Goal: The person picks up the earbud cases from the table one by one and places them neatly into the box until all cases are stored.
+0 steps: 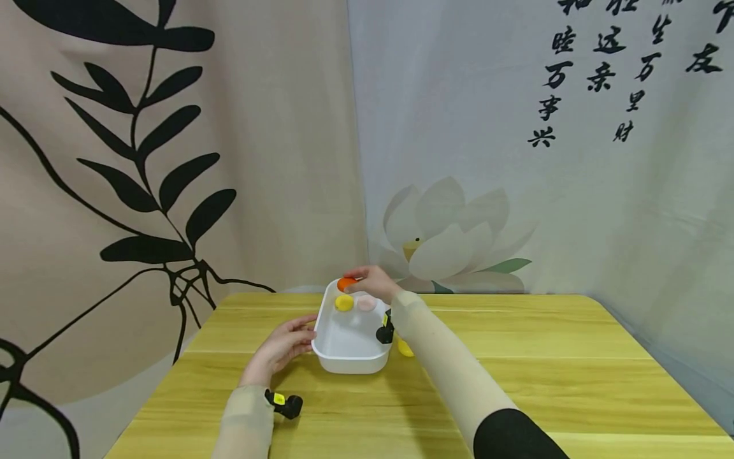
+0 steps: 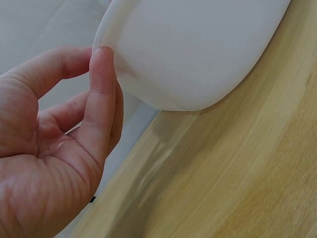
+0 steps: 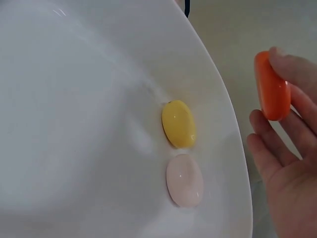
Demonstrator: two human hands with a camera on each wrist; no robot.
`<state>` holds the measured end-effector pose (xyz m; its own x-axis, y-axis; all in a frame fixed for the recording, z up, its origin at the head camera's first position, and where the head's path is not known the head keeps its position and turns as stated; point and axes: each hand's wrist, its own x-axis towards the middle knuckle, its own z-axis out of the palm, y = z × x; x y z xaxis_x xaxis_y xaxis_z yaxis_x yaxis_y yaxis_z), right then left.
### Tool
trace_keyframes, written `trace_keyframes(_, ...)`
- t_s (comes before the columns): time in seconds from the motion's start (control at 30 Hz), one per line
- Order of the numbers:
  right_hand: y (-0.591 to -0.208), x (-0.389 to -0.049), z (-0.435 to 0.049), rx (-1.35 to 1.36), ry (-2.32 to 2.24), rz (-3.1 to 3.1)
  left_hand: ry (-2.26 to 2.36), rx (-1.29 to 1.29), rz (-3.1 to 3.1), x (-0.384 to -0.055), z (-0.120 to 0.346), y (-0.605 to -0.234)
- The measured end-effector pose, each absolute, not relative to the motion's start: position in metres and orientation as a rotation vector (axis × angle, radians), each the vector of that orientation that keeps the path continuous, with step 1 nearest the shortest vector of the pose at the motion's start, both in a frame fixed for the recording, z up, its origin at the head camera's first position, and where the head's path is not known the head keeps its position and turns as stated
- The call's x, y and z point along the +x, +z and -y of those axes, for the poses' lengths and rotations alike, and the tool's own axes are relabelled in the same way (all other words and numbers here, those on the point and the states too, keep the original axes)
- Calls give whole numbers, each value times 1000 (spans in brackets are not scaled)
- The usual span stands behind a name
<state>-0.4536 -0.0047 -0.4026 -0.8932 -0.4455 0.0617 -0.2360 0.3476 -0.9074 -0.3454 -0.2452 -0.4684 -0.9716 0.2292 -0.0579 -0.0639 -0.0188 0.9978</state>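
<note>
A white plastic tub stands on the table, holding a glossy yellow oval piece and a pale pink oval piece side by side near its far end. My right hand is at the tub's far end and pinches a smooth orange oval piece between thumb and fingers. In the right wrist view that piece appears beyond the tub's rim. On the tub's left side, my left hand grips the rim with its fingertips; its palm stays off the wall.
Another yellow thing lies on the wooden table just right of the tub, partly hidden by the right forearm. Behind the table's far edge hangs a printed curtain.
</note>
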Motion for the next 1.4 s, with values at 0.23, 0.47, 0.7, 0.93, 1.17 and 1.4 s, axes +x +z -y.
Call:
trace_keyframes(0.23,-406,-451,10,-664,-1549,-2432,2096,190,-2034,-346,244,-469)
trace_keyframes(0.47,-411,-452,14,-670,-1484,-2502,2091,192,-2033,-347,244,-470)
trace_keyframes(0.7,-409,-450,16,-658,-1434,-2512,2098,198,-2032,-346,244,-468)
trace_keyframes(0.93,-413,-451,18,-620,-1441,-2488,2094,180,-2049,-346,245,-470)
trace_keyframes(1.17,-419,-452,22,-606,-1483,-2468,2100,175,-2057,-346,246,-470)
trace_keyframes(1.4,-423,-450,22,-582,-1465,-2464,2098,192,-2048,-346,246,-470)
